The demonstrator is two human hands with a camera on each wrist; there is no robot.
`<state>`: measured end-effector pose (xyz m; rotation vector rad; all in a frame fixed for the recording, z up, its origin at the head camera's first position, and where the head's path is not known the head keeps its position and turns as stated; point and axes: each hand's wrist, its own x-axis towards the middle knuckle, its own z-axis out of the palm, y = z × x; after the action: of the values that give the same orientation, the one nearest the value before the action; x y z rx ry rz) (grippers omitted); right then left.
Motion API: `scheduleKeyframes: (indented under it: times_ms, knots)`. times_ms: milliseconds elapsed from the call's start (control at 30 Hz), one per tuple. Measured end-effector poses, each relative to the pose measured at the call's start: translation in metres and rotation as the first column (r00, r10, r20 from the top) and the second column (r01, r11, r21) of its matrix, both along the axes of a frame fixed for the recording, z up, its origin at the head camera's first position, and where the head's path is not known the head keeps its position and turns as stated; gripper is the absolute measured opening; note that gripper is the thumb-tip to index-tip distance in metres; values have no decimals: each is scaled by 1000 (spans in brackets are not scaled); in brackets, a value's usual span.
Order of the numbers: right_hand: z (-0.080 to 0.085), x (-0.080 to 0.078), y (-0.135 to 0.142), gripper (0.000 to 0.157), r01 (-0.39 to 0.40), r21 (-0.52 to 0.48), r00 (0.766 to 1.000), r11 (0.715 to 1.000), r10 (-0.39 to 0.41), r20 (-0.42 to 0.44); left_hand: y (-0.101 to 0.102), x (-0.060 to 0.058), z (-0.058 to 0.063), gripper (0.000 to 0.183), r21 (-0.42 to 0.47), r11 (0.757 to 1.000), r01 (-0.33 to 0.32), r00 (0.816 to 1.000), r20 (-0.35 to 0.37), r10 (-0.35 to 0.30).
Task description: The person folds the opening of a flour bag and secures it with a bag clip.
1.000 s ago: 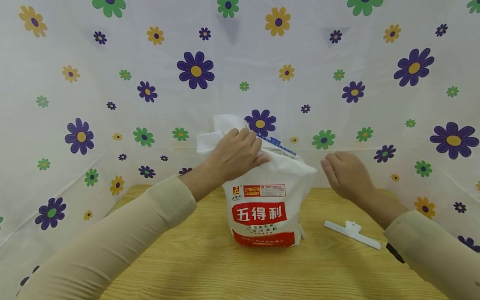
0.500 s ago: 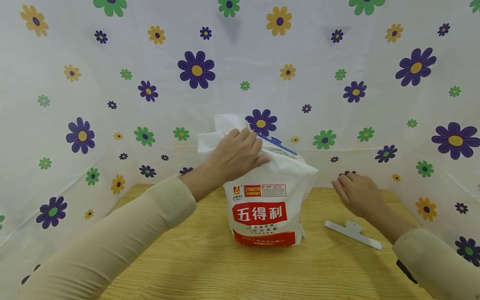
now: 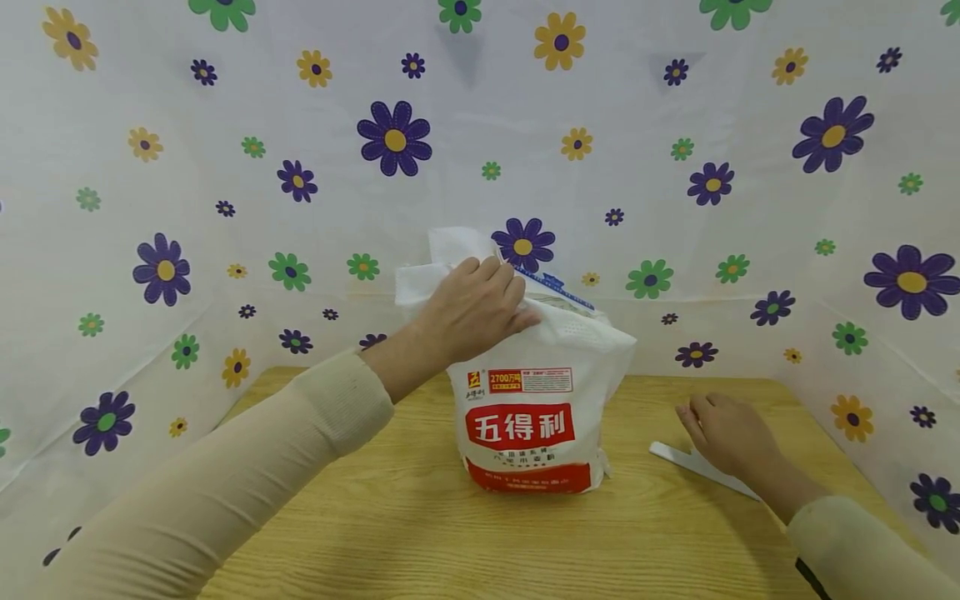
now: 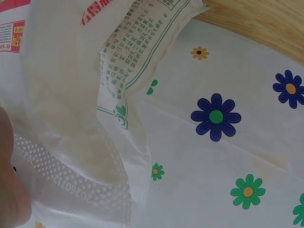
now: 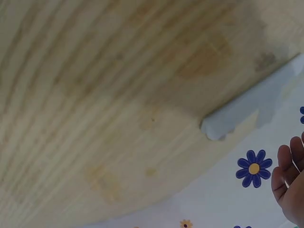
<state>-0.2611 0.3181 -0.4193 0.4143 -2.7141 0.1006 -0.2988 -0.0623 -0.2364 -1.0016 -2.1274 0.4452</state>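
A white flour bag (image 3: 540, 346) with red printing stands upright on the wooden table. Its top is gathered and folded toward the left under my left hand (image 3: 476, 308), which grips it with curled fingers. The left wrist view shows the bag's side (image 4: 66, 90) close up, with part of that hand (image 4: 12, 190) at the edge. My right hand (image 3: 731, 433) hovers over a white plastic bag clip (image 3: 671, 457) and hides part of it. From the right wrist view, the loosely bent fingers (image 5: 285, 161) are apart from the clip (image 5: 237, 111) and hold nothing.
The wooden table (image 3: 360, 517) extends around the bag. Behind it and along both sides hangs a white sheet (image 3: 465, 92) with purple, yellow and green flowers. A blue-printed strip (image 3: 555, 287) runs along the back of the bag's top.
My right hand has come down and slightly rightward, from beside the bag's top to just over the clip. My left hand keeps its grip, and the bag stays in place.
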Motion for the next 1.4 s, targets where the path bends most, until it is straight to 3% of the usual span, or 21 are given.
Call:
scheduleKeyframes:
  times_ms: [467, 667, 1000, 1100, 1167, 1267, 1400]
  knots:
    - [-29, 4, 0, 31, 50, 49, 973, 998, -60, 223, 1, 0, -1, 48, -5, 1000, -13, 1000, 0, 13]
    - [-34, 7, 1, 37, 68, 54, 967, 996, -79, 243, 2, -1, -1, 48, -5, 1000, -9, 1000, -10, 9]
    - [-28, 5, -5, 28, -1, 11, 996, 1000, 0, 94, 1, 0, -2, 47, -2, 1000, -6, 1000, -17, 6]
    - [-21, 3, -10, 30, -49, 10, 999, 999, 49, 0, 0, 0, -2, 47, 1, 1000, -6, 1000, -23, 6]
    - [-14, 1, -12, 29, -92, 15, 990, 996, 93, -102, 1, -1, -2, 47, 3, 1000, -9, 1000, -25, 9]
    - [-2, -1, -14, 19, -152, 28, 953, 988, 154, -259, 1, -1, -2, 47, 6, 1000, -12, 1000, -23, 13]
    - [18, -4, -13, 10, -189, 47, 918, 981, 194, -346, 1, 0, -3, 47, 10, 1000, -7, 1000, -19, 8]
